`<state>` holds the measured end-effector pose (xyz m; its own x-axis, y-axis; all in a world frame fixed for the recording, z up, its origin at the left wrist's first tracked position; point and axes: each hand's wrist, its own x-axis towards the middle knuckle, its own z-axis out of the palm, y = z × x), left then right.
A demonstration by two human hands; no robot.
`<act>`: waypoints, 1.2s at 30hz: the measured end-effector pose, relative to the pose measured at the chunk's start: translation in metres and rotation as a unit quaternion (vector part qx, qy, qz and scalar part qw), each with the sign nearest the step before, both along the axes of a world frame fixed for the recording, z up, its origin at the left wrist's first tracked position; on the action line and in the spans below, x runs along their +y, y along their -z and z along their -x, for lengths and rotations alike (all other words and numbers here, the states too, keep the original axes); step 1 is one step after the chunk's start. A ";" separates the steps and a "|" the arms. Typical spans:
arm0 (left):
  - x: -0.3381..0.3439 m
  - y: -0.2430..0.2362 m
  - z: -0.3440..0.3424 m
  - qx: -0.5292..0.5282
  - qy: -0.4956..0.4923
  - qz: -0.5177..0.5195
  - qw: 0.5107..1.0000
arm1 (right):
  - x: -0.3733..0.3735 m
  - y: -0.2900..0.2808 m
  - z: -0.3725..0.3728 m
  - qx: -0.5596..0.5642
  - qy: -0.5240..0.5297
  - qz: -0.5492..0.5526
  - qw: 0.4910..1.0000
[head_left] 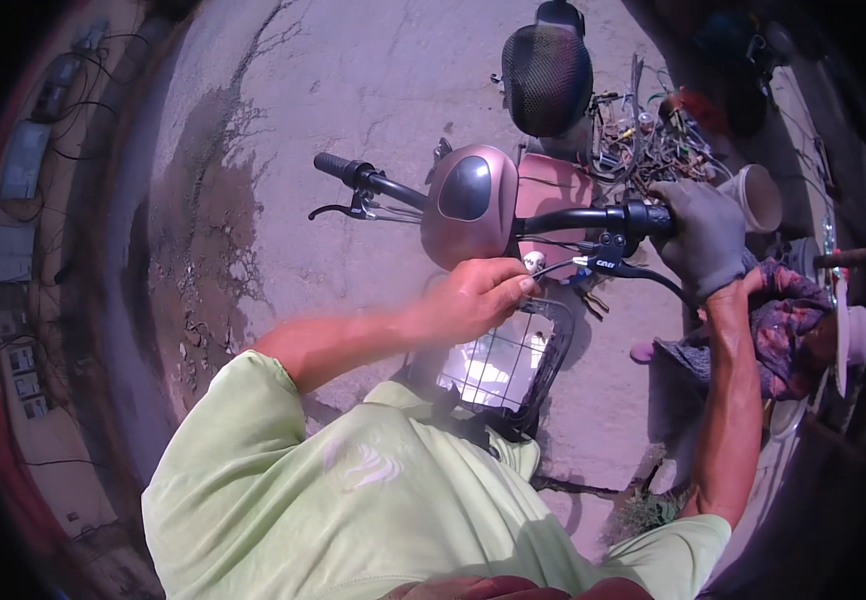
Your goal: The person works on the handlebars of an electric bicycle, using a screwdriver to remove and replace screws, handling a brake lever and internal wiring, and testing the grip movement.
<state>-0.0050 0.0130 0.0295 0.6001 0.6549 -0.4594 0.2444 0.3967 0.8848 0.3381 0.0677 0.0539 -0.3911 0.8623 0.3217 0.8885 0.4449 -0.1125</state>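
Observation:
A pink electric scooter [463, 225] stands before me with black handlebars [563, 218]. My right hand [701, 232], in a grey glove, wraps round the right grip [653, 218], above the black brake lever [638, 275]. My bare left hand [488, 295] is closed, thumb and fingers pinched on the brake cable [553, 270] just left of that lever. A small white figure [535, 261] sits by my fingertips. The left grip [333, 166] is untouched. Below my left hand is a wire front basket [498, 365], partly hidden by my arm and shirt.
A black mesh seat [546, 80] is behind the front panel, beside a pile of tools and parts [638, 135]. A white bucket [758, 200] stands at right. A person in a patterned sleeve and pale hat [793, 320] crouches close on my right. Wired boxes [23, 160] line the far left.

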 end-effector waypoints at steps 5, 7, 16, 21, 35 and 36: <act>-0.016 -0.007 0.013 0.128 0.034 -0.245 0.960 | -0.009 -0.009 0.009 -0.013 0.025 0.028 0.999; -0.008 -0.027 0.022 0.203 0.116 -0.425 0.875 | -0.009 -0.008 0.006 -0.022 0.035 0.033 0.999; 0.082 -0.058 -0.013 0.179 0.190 -0.640 0.723 | 0.005 0.016 -0.008 -0.090 0.063 -0.054 0.992; 0.106 -0.028 -0.091 0.103 0.257 -0.595 0.754 | -0.052 0.002 0.014 -0.004 0.309 -0.109 0.945; 0.078 -0.028 -0.190 0.164 0.371 -0.586 0.701 | -0.137 0.100 0.202 0.851 0.177 0.030 0.493; 0.080 -0.026 -0.192 0.142 0.369 -0.568 0.721 | -0.131 0.097 0.198 0.861 0.140 0.031 0.488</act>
<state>0.1871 0.0929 0.0555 0.9654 0.2558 -0.0508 0.2539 -0.8770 0.4080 0.1405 -0.0631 -0.0430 0.5483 0.8338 -0.0648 -0.5218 0.2805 -0.8056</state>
